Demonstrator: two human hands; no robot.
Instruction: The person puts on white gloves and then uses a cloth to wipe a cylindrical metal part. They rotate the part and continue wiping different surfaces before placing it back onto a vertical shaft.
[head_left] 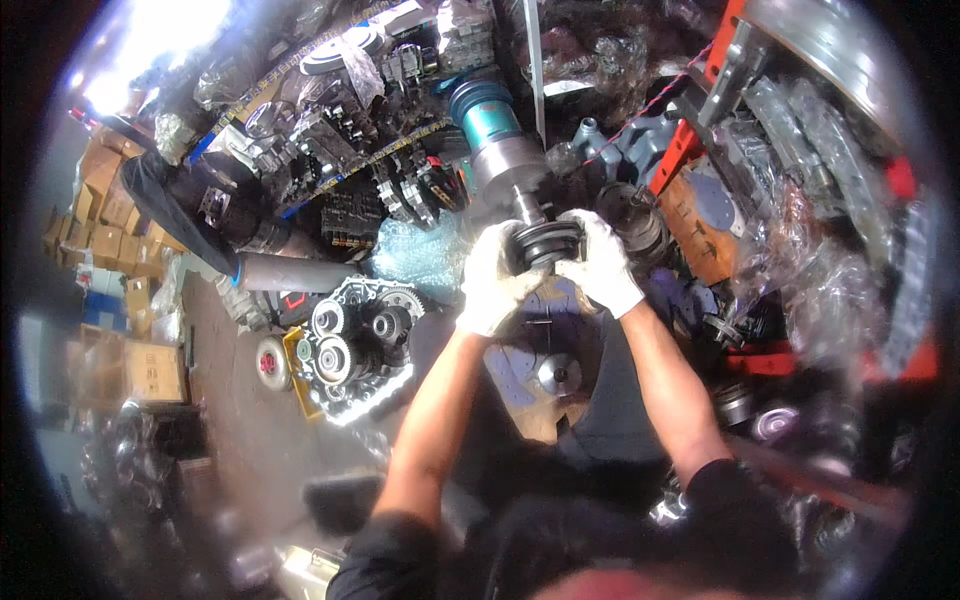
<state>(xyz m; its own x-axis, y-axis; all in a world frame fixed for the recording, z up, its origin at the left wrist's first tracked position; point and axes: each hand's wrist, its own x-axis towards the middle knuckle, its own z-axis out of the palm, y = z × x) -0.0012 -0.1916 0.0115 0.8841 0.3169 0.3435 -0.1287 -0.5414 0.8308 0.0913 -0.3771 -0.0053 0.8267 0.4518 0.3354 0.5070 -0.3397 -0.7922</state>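
Gripping from both sides, the left hand (492, 282) and the right hand (600, 262), each in a white work glove, are closed around a dark ribbed pulley (545, 243); the left hand's fingers wrap its left rim and the right hand's fingers curl over its right rim, so the pulley sits between the two palms; the pulley is mounted on the lower end of a steel shaft (510, 165), whose upper part carries a teal cylindrical housing (480, 103); the shaft tilts up and to the left from the hands; both bare forearms rise from the lower edge toward the pulley. Just below the hands lies a flat brown plate (545, 375) with a round metal hub set in it; to the left, on the floor (250, 430), stands a gear assembly (360, 335) with several exposed cogs; beside it lies a grey tube (295, 272); a red-orange frame (690, 130) stands to the right of the hands; cardboard boxes (110, 240) are stacked at the far left.
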